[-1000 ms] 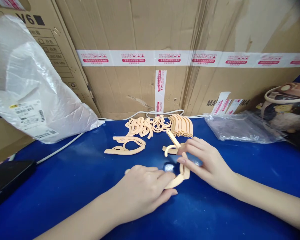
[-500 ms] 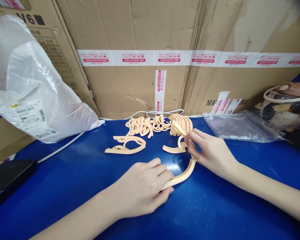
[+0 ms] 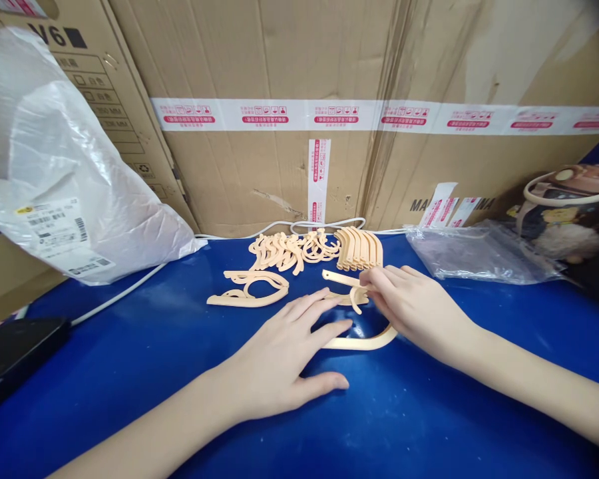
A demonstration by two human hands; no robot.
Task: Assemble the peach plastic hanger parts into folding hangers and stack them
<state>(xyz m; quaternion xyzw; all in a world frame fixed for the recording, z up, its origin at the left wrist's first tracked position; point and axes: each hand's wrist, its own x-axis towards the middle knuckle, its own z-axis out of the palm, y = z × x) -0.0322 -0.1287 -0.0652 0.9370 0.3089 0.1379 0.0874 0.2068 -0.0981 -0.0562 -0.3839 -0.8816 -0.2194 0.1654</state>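
Note:
My right hand (image 3: pixel 419 303) pinches a beige plastic folding hanger where its pieces meet; the fingertips hide the joint. From that grip a curved hanger arm (image 3: pixel 364 343) runs down and left across the blue table. A straighter piece (image 3: pixel 340 278) sticks out to the left, with a small curved hook (image 3: pixel 355 303) below it. My left hand (image 3: pixel 284 362) is spread, palm down, over the left end of the curved arm, thumb apart from it. Partly behind its fingers lies another beige piece (image 3: pixel 342 299). Farther left rests a folded hanger (image 3: pixel 249 301).
Behind lie a pile of wavy hanger pieces (image 3: pixel 277 249), several hooks (image 3: pixel 319 247) and a row of hanger arms (image 3: pixel 360 248). Cardboard boxes (image 3: pixel 259 166) wall the back. A white parcel bag (image 3: pixel 94 179) and black device (image 3: pixel 20 352) are left; a clear plastic bag (image 3: pixel 479 253) is right.
My left hand has loosened from the curved arm and spread its fingers, reaching slightly farther forward. The hanger in my right hand has turned lower, its straight piece now lying flatter.

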